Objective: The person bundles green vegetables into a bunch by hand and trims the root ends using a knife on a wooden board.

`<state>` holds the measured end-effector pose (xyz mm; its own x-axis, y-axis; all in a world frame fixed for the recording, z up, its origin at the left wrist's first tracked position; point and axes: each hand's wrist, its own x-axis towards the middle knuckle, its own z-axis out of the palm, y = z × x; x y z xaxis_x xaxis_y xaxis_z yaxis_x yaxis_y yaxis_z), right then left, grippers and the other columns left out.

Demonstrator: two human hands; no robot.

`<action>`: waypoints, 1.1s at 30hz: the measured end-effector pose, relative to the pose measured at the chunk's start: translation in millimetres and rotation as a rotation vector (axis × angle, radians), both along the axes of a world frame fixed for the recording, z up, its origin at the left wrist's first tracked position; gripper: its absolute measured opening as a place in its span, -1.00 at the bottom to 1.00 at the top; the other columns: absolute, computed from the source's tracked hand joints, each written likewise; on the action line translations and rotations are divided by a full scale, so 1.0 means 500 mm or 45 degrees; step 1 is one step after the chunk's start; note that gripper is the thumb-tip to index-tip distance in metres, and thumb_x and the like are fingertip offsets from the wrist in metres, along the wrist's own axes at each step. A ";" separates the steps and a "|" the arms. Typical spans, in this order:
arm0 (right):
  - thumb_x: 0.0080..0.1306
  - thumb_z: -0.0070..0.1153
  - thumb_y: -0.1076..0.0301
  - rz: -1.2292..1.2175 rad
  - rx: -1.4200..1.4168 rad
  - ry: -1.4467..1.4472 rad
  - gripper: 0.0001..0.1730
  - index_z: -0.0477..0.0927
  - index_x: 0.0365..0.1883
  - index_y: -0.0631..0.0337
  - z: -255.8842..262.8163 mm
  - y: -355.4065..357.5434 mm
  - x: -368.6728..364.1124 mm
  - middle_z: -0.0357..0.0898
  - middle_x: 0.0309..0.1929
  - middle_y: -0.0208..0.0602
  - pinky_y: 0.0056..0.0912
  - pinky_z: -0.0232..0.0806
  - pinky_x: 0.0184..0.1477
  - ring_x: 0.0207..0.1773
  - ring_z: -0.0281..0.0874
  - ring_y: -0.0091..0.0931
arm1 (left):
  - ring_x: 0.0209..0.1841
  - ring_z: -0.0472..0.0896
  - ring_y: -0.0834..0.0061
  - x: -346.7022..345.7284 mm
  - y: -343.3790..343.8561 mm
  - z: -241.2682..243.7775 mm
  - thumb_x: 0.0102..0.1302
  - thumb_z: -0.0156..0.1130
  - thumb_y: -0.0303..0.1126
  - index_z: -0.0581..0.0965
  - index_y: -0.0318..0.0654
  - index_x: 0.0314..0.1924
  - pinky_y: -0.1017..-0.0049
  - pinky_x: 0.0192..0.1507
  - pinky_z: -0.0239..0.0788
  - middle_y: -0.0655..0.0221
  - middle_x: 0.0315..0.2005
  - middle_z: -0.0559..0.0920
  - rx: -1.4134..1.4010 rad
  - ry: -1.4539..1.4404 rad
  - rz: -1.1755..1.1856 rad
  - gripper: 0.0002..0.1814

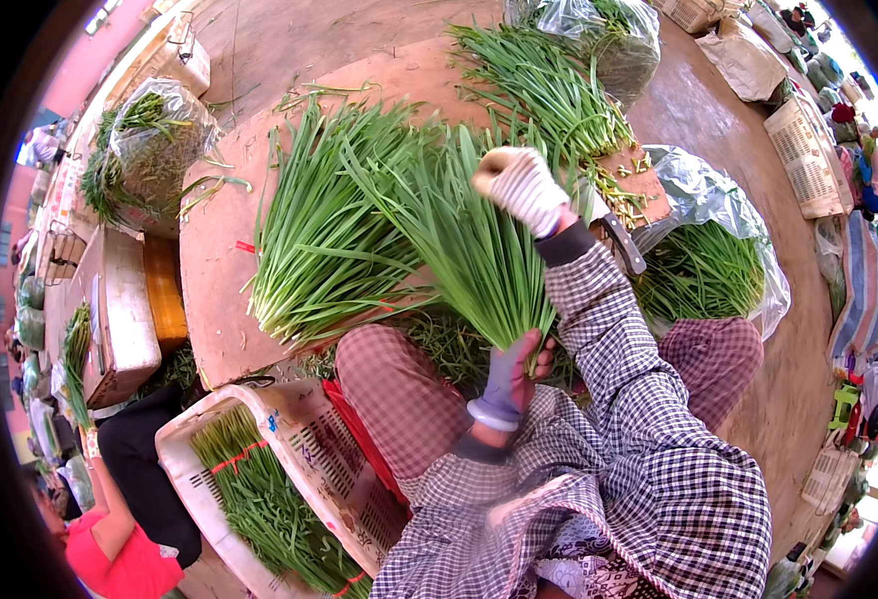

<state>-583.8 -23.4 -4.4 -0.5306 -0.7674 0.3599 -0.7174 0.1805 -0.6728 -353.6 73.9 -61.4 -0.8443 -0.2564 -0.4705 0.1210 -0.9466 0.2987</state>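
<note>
In a grey and purple glove, my left hand (512, 374) grips the base of a bunch of garlic chives (476, 262), whose leaves fan out over the board. My right hand (522, 187), in a whitish striped glove, is curled above the upper leaves; whether its fingers hold anything cannot be told. Left of the bunch lies a loose pile of chives (326, 232), pale ends towards me. A knife with a dark handle (624, 243) lies to the right of my right wrist. Beyond it, another pile of chives (551, 90) rests at the board's upper right, near cut stem ends (626, 187).
The wooden board (218, 232) spans the space before my knees. A white plastic crate (319, 442) with banded chives stands at lower left. Plastic bags of greens (708, 262) stand at right, top and upper left. A person in pink (120, 550) sits at far left, holding greens.
</note>
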 end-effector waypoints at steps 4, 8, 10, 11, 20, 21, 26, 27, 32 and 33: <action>0.11 0.23 0.32 -0.156 -0.103 -0.240 -0.81 0.66 -0.43 0.30 0.085 0.044 -0.053 0.65 -0.53 -0.19 -0.39 0.45 -0.37 -0.51 0.58 -0.51 | -0.45 0.41 0.62 0.004 -0.009 0.009 0.40 0.14 -0.35 0.45 -0.31 -0.07 0.66 -0.49 0.19 0.29 -0.34 0.56 -0.005 -0.007 0.006 -0.79; 0.17 0.20 0.15 0.048 0.214 -0.006 -0.69 0.68 -0.37 0.26 0.053 0.074 -0.065 0.64 -0.48 -0.08 -0.31 0.46 -0.28 -0.41 0.64 -0.29 | -0.44 0.41 0.64 0.001 -0.005 0.000 0.40 0.13 -0.33 0.46 -0.32 -0.10 0.66 -0.49 0.20 0.32 -0.35 0.55 -0.008 -0.014 -0.025 -0.79; 0.16 0.22 0.00 0.066 0.365 -0.142 -0.59 0.69 -0.35 0.23 0.037 0.070 -0.032 0.65 -0.42 -0.04 -0.26 0.46 -0.18 -0.29 0.65 -0.22 | -0.45 0.41 0.65 0.000 -0.005 -0.002 0.40 0.13 -0.32 0.47 -0.31 -0.13 0.67 -0.49 0.20 0.32 -0.35 0.56 -0.015 -0.020 -0.024 -0.80; 0.16 0.22 -0.07 0.047 0.396 -0.099 -0.53 0.69 -0.33 0.22 0.031 0.065 -0.027 0.66 -0.39 -0.04 -0.26 0.46 -0.17 -0.27 0.65 -0.21 | -0.45 0.41 0.65 0.000 -0.005 -0.002 0.40 0.13 -0.32 0.47 -0.31 -0.14 0.67 -0.49 0.20 0.32 -0.35 0.56 -0.019 -0.023 -0.022 -0.80; 0.14 0.19 0.26 -0.117 0.011 0.127 -0.83 0.67 -0.44 0.17 0.034 0.050 -0.066 0.63 -0.45 -0.13 -0.26 0.46 -0.28 -0.36 0.62 -0.23 | -0.50 0.46 0.66 -0.001 -0.003 0.000 0.36 0.20 -0.33 0.52 -0.30 -0.13 0.68 -0.55 0.22 0.33 -0.39 0.61 -0.225 -0.221 -0.015 -0.79; 0.15 0.22 0.23 -0.198 0.015 0.201 -0.81 0.67 -0.41 0.17 0.044 0.049 -0.078 0.66 -0.41 -0.17 -0.26 0.48 -0.27 -0.36 0.63 -0.26 | -0.50 0.47 0.67 -0.008 0.001 -0.002 0.35 0.21 -0.32 0.53 -0.31 -0.14 0.68 -0.55 0.23 0.34 -0.39 0.62 -0.244 -0.257 -0.042 -0.79; 0.11 0.28 0.08 0.336 0.023 0.275 -0.49 0.59 -0.03 0.20 0.165 -0.017 0.096 0.67 -0.33 -0.12 -0.24 0.49 -0.21 -0.28 0.65 -0.21 | -0.50 0.52 0.71 -0.007 0.000 -0.010 0.29 0.30 -0.24 0.59 -0.28 -0.22 0.68 -0.54 0.30 0.39 -0.41 0.66 -0.373 -0.346 -0.035 -0.76; 0.07 0.31 0.14 0.396 0.120 0.356 -0.46 0.56 0.01 0.19 0.165 -0.041 0.117 0.64 -0.31 -0.05 -0.21 0.47 -0.24 -0.30 0.64 -0.21 | -0.51 0.52 0.71 -0.009 0.002 -0.009 0.28 0.32 -0.22 0.59 -0.27 -0.24 0.68 -0.54 0.30 0.40 -0.41 0.66 -0.388 -0.360 -0.044 -0.75; 0.06 0.20 0.19 0.555 0.649 0.622 -0.76 0.62 -0.48 0.20 0.082 -0.151 0.127 0.56 -0.60 -0.12 -0.11 0.43 -0.41 -0.47 0.60 -0.14 | -0.51 0.50 0.69 -0.014 0.012 -0.033 0.26 0.35 -0.18 0.58 -0.27 -0.21 0.65 -0.54 0.30 0.39 -0.41 0.65 -0.453 -0.309 -0.021 -0.70; 0.06 0.15 0.26 0.566 0.495 0.619 -0.83 0.61 -0.58 0.16 0.055 -0.151 0.123 0.53 -0.66 -0.16 -0.09 0.41 -0.47 -0.54 0.57 -0.15 | -0.52 0.48 0.71 -0.011 0.005 -0.035 0.26 0.34 -0.20 0.57 -0.25 -0.23 0.67 -0.55 0.28 0.43 -0.44 0.63 -0.450 -0.311 -0.011 -0.73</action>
<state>-522.1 -99.0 22.9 0.0065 -0.9909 0.1344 -0.9771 -0.0349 -0.2101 -359.1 76.5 -79.0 -0.7216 -0.4312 -0.5416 -0.0010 -0.7817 0.6236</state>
